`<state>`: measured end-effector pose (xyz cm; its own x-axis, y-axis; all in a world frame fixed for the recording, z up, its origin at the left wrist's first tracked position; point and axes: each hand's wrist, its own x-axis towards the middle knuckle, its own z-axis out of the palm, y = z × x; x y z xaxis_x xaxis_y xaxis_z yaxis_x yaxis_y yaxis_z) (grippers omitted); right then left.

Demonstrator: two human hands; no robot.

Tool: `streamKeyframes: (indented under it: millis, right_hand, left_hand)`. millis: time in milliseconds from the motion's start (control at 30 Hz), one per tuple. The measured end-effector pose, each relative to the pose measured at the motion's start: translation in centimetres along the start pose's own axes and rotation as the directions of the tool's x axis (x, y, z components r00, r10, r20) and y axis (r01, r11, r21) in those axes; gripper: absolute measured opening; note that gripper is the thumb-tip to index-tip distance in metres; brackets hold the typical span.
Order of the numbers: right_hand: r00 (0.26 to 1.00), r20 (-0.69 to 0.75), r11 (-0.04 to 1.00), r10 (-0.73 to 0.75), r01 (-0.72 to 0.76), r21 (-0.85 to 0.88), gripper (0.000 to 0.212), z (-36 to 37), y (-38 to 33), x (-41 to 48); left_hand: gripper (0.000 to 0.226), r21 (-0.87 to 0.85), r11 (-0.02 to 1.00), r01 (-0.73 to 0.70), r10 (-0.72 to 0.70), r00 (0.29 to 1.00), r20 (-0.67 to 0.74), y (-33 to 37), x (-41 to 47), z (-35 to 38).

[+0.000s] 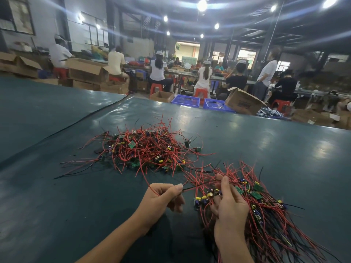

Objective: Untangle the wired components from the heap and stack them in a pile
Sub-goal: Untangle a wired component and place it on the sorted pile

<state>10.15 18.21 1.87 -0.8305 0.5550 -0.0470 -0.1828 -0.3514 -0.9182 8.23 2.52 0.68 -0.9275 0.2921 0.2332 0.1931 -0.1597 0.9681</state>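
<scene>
- The heap (146,149) of wired components, red and black leads knotted round small green boards, was seen lying on the dark green table cover (266,141).
- Nearer the camera than the heap and to its right, the sorted pile (266,211) was laid out, its leads fanned toward the table's near edge.
- A wire pair (199,185), one red and one black, was stretched between the two hands, just on the near side of the heap.
- The left hand (163,198) was closed, the wire pair pinched between thumb and forefinger.
- The right hand (229,205) was raised over the pile's left edge, the other end of the wire pair pinched in its fingertips; part of the pile was hidden behind it.
- Stray red leads from the heap were trailed across the gap to the pile.
- Beyond the heap, past the table's far edge, blue crates (187,100) and a tilted cardboard box (243,101) were seen, with seated workers (158,73) further back.
</scene>
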Motion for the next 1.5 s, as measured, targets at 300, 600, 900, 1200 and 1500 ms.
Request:
streamKeyframes:
  millis: [300,600,900,1200,1500]
  right_hand:
    - [0.94,0.324,0.92,-0.104,0.215,-0.327,0.032,1.7,1.5,-1.9]
    - [0.996,0.009,0.99,-0.087,0.087,-0.113,0.028,-0.3,0.0,-0.1]
    - [0.972,-0.022,0.973,-0.232,0.232,0.011,0.028,-0.4,-0.3,-0.2]
    - [0.881,0.342,0.885,-0.326,0.412,-0.216,0.041,0.7,0.9,-0.9]
    - [0.848,0.529,0.946,-0.046,0.208,-0.25,0.034,1.6,1.0,-2.5]
  left_hand:
    - [0.03,0.134,0.991,-0.023,0.012,0.996,0.086,-0.3,-0.3,0.4]
    - [0.035,0.119,0.993,0.011,-0.031,0.985,0.169,1.1,-0.2,-0.5]
    - [0.036,-0.052,0.988,0.149,-0.148,0.989,0.017,0.1,0.3,-0.5]
    - [0.032,-0.454,0.849,0.269,-0.342,0.936,-0.084,0.1,1.2,-1.4]
    - [0.04,-0.242,0.835,0.495,-0.436,0.862,0.26,-1.0,1.1,-0.5]
